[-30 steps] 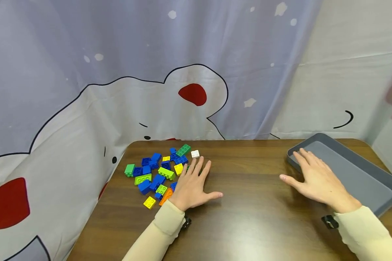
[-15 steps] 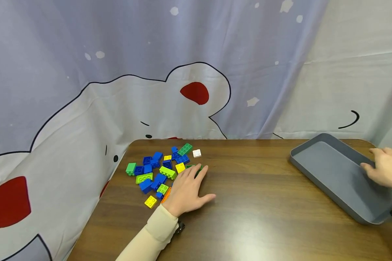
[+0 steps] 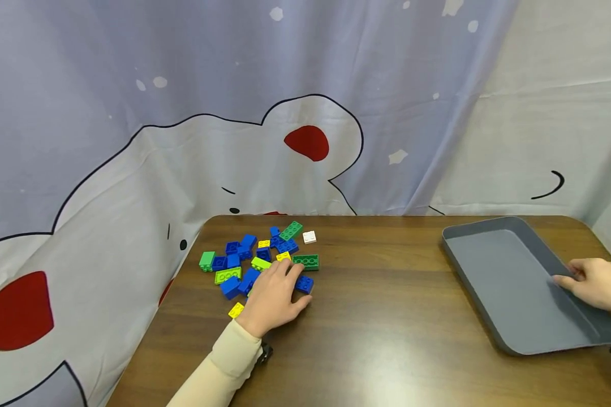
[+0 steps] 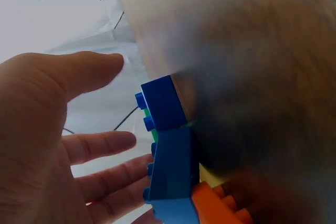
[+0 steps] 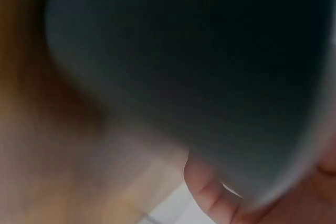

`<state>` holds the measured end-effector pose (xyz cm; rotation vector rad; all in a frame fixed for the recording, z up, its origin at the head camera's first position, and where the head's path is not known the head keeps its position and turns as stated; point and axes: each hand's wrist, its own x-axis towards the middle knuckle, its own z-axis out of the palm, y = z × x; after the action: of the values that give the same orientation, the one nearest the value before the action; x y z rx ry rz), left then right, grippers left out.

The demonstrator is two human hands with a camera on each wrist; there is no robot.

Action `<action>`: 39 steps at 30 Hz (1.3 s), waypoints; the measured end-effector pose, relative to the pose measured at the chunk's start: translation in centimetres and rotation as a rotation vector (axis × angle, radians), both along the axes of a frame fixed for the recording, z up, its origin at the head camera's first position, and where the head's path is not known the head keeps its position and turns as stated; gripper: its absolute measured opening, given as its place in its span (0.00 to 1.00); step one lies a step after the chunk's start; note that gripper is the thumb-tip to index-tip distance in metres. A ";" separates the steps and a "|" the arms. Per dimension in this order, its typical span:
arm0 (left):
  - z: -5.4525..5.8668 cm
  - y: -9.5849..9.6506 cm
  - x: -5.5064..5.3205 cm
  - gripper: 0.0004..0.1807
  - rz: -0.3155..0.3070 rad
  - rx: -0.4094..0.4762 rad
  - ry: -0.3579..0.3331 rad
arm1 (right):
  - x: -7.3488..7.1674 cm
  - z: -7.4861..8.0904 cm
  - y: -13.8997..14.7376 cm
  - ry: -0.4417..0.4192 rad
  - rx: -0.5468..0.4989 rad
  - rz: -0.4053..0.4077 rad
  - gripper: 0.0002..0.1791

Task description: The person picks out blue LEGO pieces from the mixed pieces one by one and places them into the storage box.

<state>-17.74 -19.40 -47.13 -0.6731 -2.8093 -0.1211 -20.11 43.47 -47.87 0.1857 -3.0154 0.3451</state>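
Note:
My left hand (image 3: 271,297) is open close over the near right part of a heap of toy building bricks, its thumb spread away from the fingers. In the left wrist view a blue brick (image 4: 164,103) and an orange brick (image 4: 214,205) lie beside the fingers, and nothing is held. My right hand (image 3: 598,282) grips the right wall of a shallow grey tray (image 3: 470,291), thumb on the inner side. Dark and blurred, the tray's wall fills most of the right wrist view, with curled fingers (image 5: 207,187) at its edge.
Blue, lime, yellow and green bricks are spread to the left, among them a dark green brick (image 3: 305,262) and a white brick (image 3: 309,237). The brown wooden table (image 3: 382,316) ends at a patterned curtain (image 3: 224,152) behind.
My right hand has moved right across the tray and taken hold of its right wall; the tray has turned slightly and shifted left. My left hand has drawn back left, uncovering some bricks.

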 end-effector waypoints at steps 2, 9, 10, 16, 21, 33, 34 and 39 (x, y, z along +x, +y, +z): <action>-0.1 0.0 0.0 0.33 0.007 0.002 -0.027 | 0.5 -0.1 -1.4 -0.038 0.001 0.027 0.27; -0.4 0.2 -0.2 0.29 -0.001 -0.044 -0.076 | 1.8 -0.7 -6.1 -0.023 -0.077 0.099 0.24; -0.4 0.2 -0.2 0.28 -0.008 -0.056 -0.072 | 2.0 -0.8 -6.8 -0.009 -0.097 0.101 0.24; -0.8 0.4 -0.5 0.24 -0.047 -0.099 -0.050 | 3.6 -0.7 -11.7 0.024 -0.207 0.085 0.23; -0.9 0.6 -0.7 0.22 -0.064 -0.097 -0.046 | 4.6 -0.3 -15.8 0.018 -0.251 0.077 0.18; -0.7 0.7 -1.4 0.19 -0.102 -0.092 -0.056 | 6.6 -0.2 -21.4 -0.071 -0.299 0.072 0.11; -0.8 0.7 -1.5 0.19 -0.104 -0.097 -0.057 | 6.7 -0.1 -21.6 -0.085 -0.304 0.065 0.10; -0.7 0.8 -1.7 0.19 -0.106 -0.109 -0.069 | 7.4 0.1 -22.3 -0.174 -0.328 0.026 0.09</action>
<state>-19.47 -18.60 -47.81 -0.8590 -2.8627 -0.0100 -12.67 21.16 -47.80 0.1754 -3.0652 0.8917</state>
